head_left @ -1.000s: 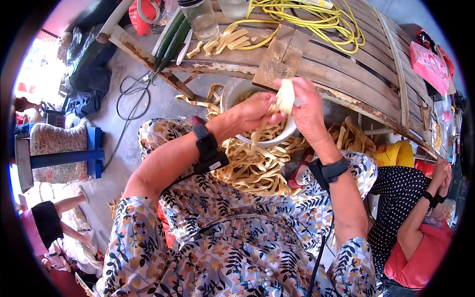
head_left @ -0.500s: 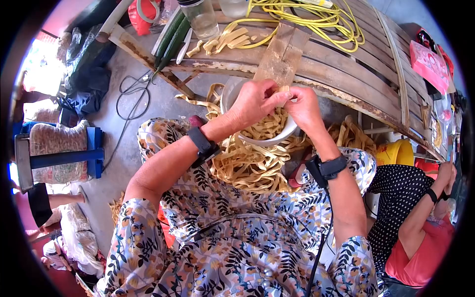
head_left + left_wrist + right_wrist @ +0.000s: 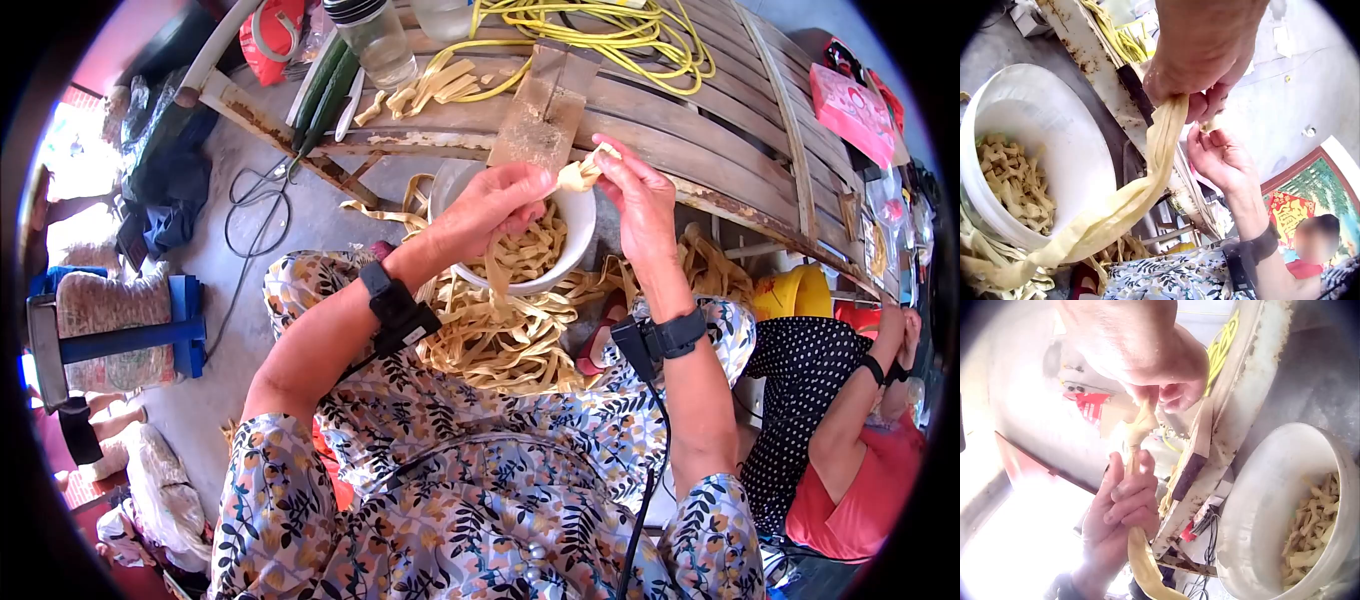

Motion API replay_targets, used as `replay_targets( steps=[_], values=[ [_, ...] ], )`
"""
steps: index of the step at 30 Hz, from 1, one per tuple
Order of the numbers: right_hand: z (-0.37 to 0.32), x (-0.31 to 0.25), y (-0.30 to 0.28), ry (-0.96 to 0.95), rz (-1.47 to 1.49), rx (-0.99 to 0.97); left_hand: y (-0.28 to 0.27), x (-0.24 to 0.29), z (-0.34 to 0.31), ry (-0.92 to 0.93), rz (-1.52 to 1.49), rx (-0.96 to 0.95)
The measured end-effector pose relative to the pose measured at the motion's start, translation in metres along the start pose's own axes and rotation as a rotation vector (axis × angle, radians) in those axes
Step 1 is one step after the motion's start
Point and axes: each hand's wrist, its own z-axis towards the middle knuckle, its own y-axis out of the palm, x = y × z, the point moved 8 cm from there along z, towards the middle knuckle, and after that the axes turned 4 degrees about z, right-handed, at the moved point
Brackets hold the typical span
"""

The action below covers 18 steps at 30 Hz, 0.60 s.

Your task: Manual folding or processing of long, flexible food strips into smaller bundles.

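Between the two hands, a long pale yellow strip that looks like tofu skin [image 3: 1160,147] is drawn into a knot [image 3: 577,176]. My left hand [image 3: 490,208] grips the strip on one side of the knot, and its long tail hangs from that hand past the bucket rim. The fingertips of my right hand [image 3: 645,205] pinch the short end on the other side. Below the hands stands a white bucket [image 3: 1250,506], partly filled with short knotted pieces [image 3: 1013,184]. A heap of loose strips [image 3: 505,345] lies in front of it.
A slatted bench [image 3: 640,130] with a rusty edge carries a small wooden board [image 3: 535,130], cut strips [image 3: 445,85], cucumbers [image 3: 325,100], a jar [image 3: 380,50] and a yellow cord [image 3: 640,50]. At the right, another person [image 3: 850,470] sits near a yellow bucket [image 3: 795,293].
The strip was looped at the right hand, then both hands came together over the board. Now they are farther apart, with a knot showing between them. The head view has shifted slightly.
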Motion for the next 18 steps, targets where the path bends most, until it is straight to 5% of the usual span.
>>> replay_targets(
  steps=[8, 12, 18],
  values=[
    [-0.013, 0.011, 0.019, 0.273, -0.120, -0.174, -0.003, -0.011, -0.007, -0.077, -0.099, -0.223],
    [-0.017, 0.029, 0.036, 0.253, -0.124, -0.339, -0.002, -0.011, -0.005, -0.070, -0.024, -0.199],
    [-0.009, 0.024, 0.017, 0.224, -0.136, -0.235, -0.006, -0.010, -0.009, -0.113, -0.067, -0.288]
  ],
)
